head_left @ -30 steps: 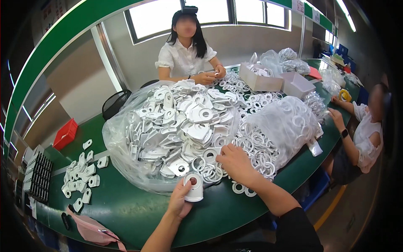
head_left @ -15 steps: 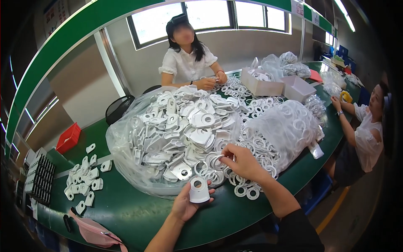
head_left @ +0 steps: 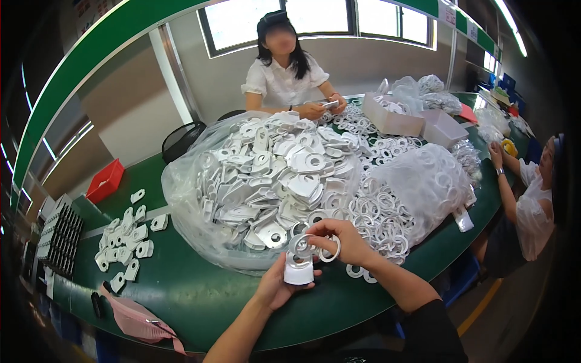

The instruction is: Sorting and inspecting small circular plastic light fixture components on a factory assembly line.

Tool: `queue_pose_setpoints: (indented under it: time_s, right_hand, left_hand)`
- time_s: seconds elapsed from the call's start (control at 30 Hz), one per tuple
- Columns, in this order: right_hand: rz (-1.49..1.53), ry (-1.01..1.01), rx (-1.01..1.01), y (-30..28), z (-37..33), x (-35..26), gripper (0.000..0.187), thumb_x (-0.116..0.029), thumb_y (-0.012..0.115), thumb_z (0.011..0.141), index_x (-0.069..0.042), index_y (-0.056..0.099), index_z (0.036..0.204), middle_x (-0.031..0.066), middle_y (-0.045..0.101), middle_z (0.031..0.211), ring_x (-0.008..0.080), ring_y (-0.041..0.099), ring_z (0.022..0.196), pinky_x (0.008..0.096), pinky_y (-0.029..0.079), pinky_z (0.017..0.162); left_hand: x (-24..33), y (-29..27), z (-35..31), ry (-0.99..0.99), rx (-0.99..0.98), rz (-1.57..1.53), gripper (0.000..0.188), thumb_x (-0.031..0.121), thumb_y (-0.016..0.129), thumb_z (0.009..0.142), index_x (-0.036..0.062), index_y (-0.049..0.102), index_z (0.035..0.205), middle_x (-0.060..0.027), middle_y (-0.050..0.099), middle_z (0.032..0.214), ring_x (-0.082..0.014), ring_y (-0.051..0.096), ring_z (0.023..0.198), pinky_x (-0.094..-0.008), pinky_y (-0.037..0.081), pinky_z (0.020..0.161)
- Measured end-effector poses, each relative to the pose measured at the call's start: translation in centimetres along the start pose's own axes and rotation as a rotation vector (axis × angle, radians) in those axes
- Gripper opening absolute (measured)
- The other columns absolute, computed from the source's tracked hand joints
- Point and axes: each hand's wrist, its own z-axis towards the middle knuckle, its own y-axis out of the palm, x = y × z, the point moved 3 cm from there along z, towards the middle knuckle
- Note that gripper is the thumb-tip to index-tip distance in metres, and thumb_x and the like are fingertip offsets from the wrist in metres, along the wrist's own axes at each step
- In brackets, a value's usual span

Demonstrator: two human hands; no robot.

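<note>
Green bench (head_left: pixel 200 308), clear bag (head_left: pixel 181 196) of white parts ahead of me. My left hand (head_left: pixel 275 289) has a white plate (head_left: pixel 299 276) over the bench, fingers wrapped round its sides. My right hand (head_left: pixel 346 238) pinches a white ring (head_left: pixel 291 244) at the plate's holed end, can't tell if they touch

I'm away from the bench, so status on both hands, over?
Left hand gripping white holed part. Right hand holding white rings at its upper end, contact unclear. Pile of white parts close beyond both hands.
</note>
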Motion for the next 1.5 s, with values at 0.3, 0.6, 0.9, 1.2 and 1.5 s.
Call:
queue_pose_setpoints:
  time_s: [0.3, 0.6, 0.9, 1.2, 1.5]
  right_hand:
    - [-0.308, -0.487, -0.253, 0.8, -0.3, -1.5, 0.019, -0.005, 0.071, 0.069, -0.009, 0.068, 0.087, 0.0034, 0.065, 0.084, 0.0211, 0.059, 0.077, 0.0302, 0.046, 0.068]
    - [-0.094, -0.217, 0.086, -0.9, 0.0, -1.5, 0.013, -0.001, 0.067, 0.075, -0.001, 0.067, 0.088, 0.0077, 0.063, 0.079, 0.0118, 0.06, 0.068, 0.0218, 0.046, 0.063]
    - [-0.2, -0.167, 0.146, -0.2, -0.2, -1.2, 0.012, -0.002, 0.068, 0.075, 0.0, 0.065, 0.086, 0.0076, 0.064, 0.081, 0.0096, 0.059, 0.068, 0.021, 0.046, 0.061]
    - [-0.445, -0.572, -0.109, 1.7, -0.8, -0.6, 0.025, -0.001, 0.064, 0.07, -0.006, 0.064, 0.094, 0.0086, 0.063, 0.099, 0.0263, 0.061, 0.085, 0.0327, 0.05, 0.071]
    - [-0.527, -0.608, -0.251, 1.8, -0.5, 0.0, 0.031, 0.003, 0.056, 0.068, -0.007, 0.061, 0.097, 0.0063, 0.061, 0.102, 0.0257, 0.058, 0.092, 0.0334, 0.049, 0.076]
  left_hand:
    - [0.2, -1.6, 0.1, 0.104, 0.169, 0.01, 0.038, 0.031, 0.037, 0.095, 0.0082, 0.038, 0.125, -0.012, 0.053, 0.118, -0.0266, 0.058, 0.1, -0.0366, 0.053, 0.072]
    - [1.2, -1.9, -0.2, 0.195, 0.248, -0.06, 0.035, 0.028, 0.046, 0.091, 0.0072, 0.044, 0.12, -0.0112, 0.056, 0.114, -0.0265, 0.061, 0.091, -0.0322, 0.051, 0.059]
    - [1.1, -1.2, -0.3, 0.19, 0.279, 0.105, 0.037, 0.032, 0.04, 0.094, 0.0061, 0.043, 0.119, -0.0123, 0.058, 0.11, -0.0252, 0.063, 0.085, -0.0298, 0.052, 0.059]
    - [1.2, -0.7, -0.2, 0.14, 0.17, -0.08, 0.04, 0.023, 0.036, 0.09, 0.0032, 0.039, 0.124, -0.0153, 0.055, 0.113, -0.0324, 0.06, 0.094, -0.0342, 0.051, 0.067]
    - [1.5, -0.8, -0.4, 0.172, 0.131, 0.112, 0.046, 0.007, 0.034, 0.081, 0.0035, 0.03, 0.127, -0.0157, 0.052, 0.114, -0.0304, 0.062, 0.091, -0.0306, 0.051, 0.062]
